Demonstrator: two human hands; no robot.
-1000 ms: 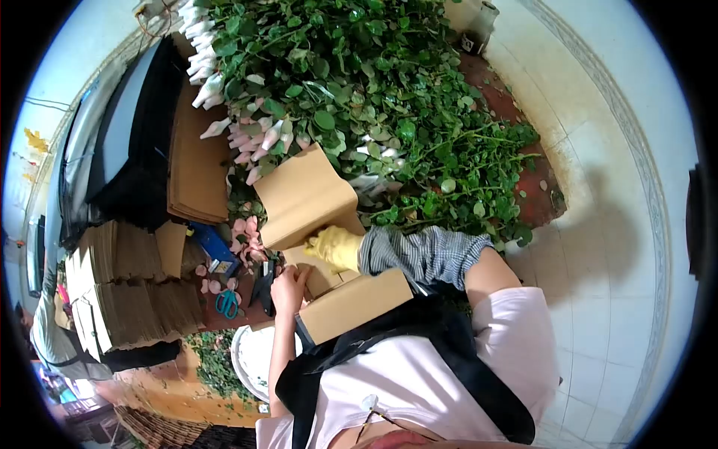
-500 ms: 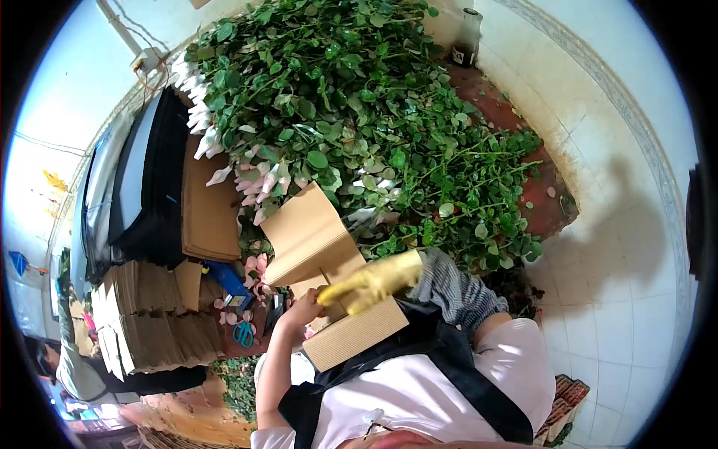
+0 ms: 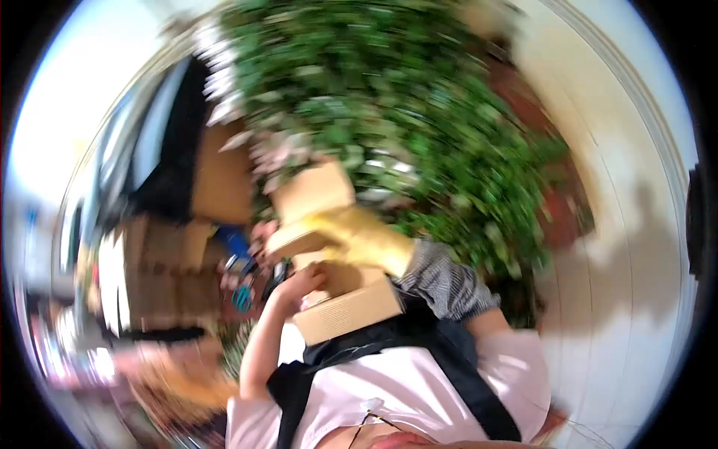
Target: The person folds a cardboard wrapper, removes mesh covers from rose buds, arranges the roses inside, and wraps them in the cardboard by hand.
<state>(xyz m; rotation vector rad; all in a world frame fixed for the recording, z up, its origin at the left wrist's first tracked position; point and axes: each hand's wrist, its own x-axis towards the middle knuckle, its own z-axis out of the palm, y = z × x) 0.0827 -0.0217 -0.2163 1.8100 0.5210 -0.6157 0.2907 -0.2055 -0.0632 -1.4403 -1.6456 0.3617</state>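
A folded piece of brown corrugated cardboard (image 3: 348, 310) is in front of my body, its near panel ribbed and its far panel raised. My left hand (image 3: 301, 288), bare, has its fingers curled at the inner side of the near panel. My right hand (image 3: 366, 239), in a yellow glove, reaches across from the right. Its fingers bend over the edge of the cardboard's middle fold, though motion smears them. What lies inside the fold is mostly hidden.
A large heap of leafy green stems (image 3: 389, 97) fills the far side, with pale wrapped flower heads (image 3: 280, 153) along its left edge. Stacked cardboard (image 3: 168, 277), a blue box (image 3: 233, 243) and teal scissors (image 3: 241, 298) are at left. A tiled wall (image 3: 606, 299) stands at right.
My gloved right hand has moved up and away from my left hand, onto the fold, and the cardboard's middle has bent upward. The whole view has shifted and blurred.
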